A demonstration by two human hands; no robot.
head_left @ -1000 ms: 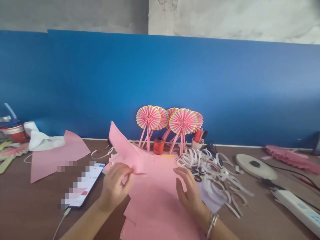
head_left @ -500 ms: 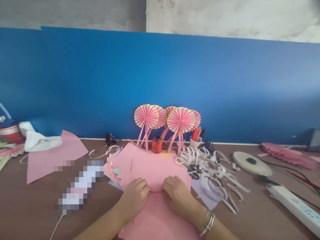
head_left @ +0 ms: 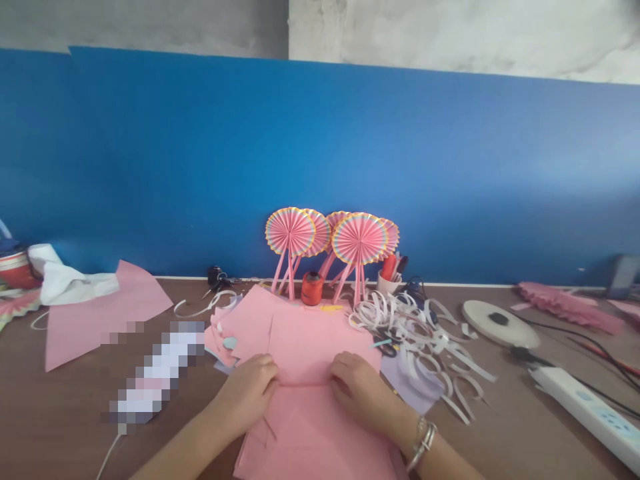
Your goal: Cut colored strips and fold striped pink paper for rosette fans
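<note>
A pink paper sheet (head_left: 320, 343) lies in front of me, its near edge running straight between my hands. My left hand (head_left: 253, 390) has curled fingers pinching the left end of this edge. At the right end, my right hand (head_left: 357, 387) grips the same edge with bent fingers; bracelets circle that wrist. My thumbs are mostly hidden beneath the hands. More pink paper (head_left: 320, 437) lies below, nearer to me. Just beyond the sheet stands a red spool of thread (head_left: 312, 289), with several pleated pink paper fans (head_left: 360, 239) propped up on sticks behind it.
Curled white paper strips (head_left: 410, 320) heap up right of the sheet, over purple paper (head_left: 413, 387). Farther right are a round cream disc (head_left: 500, 325) and a white power strip (head_left: 590, 410) with cables. Leftward lie pink paper (head_left: 100, 323) and white tissue (head_left: 77, 283). A blue partition (head_left: 320, 147) stands behind.
My left hand has slid left along the paper's near edge, widening the gap between my hands. The right hand stays near the right end. The view has shifted slightly.
</note>
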